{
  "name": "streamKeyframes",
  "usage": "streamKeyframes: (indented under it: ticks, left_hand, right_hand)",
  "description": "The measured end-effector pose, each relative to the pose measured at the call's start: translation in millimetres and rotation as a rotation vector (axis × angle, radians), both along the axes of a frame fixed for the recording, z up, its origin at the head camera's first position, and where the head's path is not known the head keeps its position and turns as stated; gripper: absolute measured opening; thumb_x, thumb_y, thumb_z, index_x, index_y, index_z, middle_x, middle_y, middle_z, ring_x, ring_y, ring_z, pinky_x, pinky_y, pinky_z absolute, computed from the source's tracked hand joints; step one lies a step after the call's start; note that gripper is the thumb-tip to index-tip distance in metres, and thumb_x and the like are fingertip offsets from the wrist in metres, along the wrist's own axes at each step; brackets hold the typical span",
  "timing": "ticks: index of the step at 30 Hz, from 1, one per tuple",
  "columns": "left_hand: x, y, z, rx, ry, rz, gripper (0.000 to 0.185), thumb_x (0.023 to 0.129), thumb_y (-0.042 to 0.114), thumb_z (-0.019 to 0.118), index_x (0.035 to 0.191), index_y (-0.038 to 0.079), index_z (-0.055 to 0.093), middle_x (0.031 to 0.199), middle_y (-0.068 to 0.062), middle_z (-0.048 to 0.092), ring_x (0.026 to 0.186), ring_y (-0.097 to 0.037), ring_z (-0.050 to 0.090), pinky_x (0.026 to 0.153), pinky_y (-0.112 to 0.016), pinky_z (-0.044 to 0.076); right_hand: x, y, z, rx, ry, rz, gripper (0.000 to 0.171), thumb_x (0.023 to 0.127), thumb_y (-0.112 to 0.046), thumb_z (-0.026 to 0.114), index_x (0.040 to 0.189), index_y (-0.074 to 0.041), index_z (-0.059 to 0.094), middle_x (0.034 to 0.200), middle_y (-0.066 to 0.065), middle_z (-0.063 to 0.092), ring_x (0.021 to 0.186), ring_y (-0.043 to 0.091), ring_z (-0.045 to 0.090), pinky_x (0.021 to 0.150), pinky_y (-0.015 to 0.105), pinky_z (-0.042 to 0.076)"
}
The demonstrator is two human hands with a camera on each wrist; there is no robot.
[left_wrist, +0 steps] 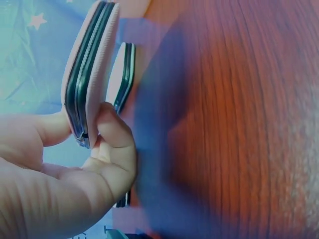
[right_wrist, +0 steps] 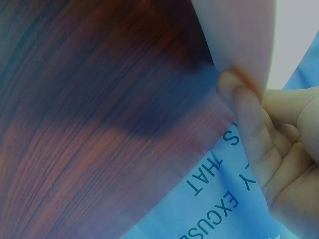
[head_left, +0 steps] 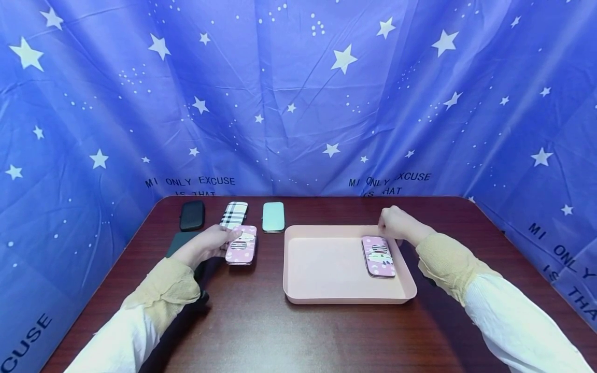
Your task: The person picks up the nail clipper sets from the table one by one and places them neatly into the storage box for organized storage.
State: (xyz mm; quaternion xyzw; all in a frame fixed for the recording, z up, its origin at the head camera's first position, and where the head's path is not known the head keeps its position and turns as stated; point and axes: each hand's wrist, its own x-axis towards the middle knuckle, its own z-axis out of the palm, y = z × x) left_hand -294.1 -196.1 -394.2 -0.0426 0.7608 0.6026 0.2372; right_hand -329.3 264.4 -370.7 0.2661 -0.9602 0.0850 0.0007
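My left hand pinches a pink patterned hard-shell case by its edge, thumb on top, holding it above the table. In the left wrist view that case appears edge-on, with dark metal rims and a small clasp beside the fingers. My right hand grips the back right corner of a shallow pink tray. Thumb and fingers of this hand pinch the tray wall from both sides in the right wrist view. Inside the tray, against its right side, lies a second pink patterned case.
Along the table's back left are a black case, a plaid case partly behind the held one, and a mint case. A dark green flat item is mostly hidden under my left wrist. A starry blue curtain hangs behind the table.
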Motion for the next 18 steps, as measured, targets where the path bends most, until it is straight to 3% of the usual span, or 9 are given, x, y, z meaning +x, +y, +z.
streamKeyframes:
  ticks: [8, 13, 18]
  left_hand:
    - [4.7, 5.4, 7.3, 0.043, 0.016, 0.042, 0.028, 0.101, 0.017, 0.044, 0.112, -0.008, 0.041, 0.074, 0.0, 0.061, 0.066, -0.008, 0.058, 0.063, -0.026, 0.053]
    - [4.9, 9.1, 11.6, 0.047, 0.026, 0.052, 0.039, 0.101, 0.019, 0.044, 0.124, -0.013, 0.038, 0.081, -0.002, 0.061, 0.071, -0.01, 0.059, 0.067, -0.027, 0.054]
    - [5.1, 15.2, 19.7, 0.047, 0.054, 0.047, 0.04, 0.101, 0.02, 0.045, 0.125, -0.012, 0.039, 0.083, -0.003, 0.063, 0.071, -0.01, 0.062, 0.069, -0.028, 0.055]
  right_hand:
    - [2.9, -1.3, 2.2, -0.008, -0.035, -0.02, 0.037, 0.069, 0.008, 0.052, 0.045, -0.017, 0.04, 0.038, -0.01, 0.039, 0.03, 0.008, 0.05, 0.032, 0.021, 0.041]
    - [2.1, -0.9, 1.1, -0.007, -0.028, -0.019, 0.038, 0.069, 0.008, 0.051, 0.045, -0.017, 0.039, 0.038, -0.012, 0.035, 0.029, 0.006, 0.048, 0.032, 0.02, 0.041]
    - [1.2, -0.3, -0.3, -0.009, -0.016, -0.007, 0.039, 0.069, 0.009, 0.051, 0.045, -0.018, 0.037, 0.039, -0.013, 0.032, 0.029, 0.005, 0.047, 0.032, 0.02, 0.04]
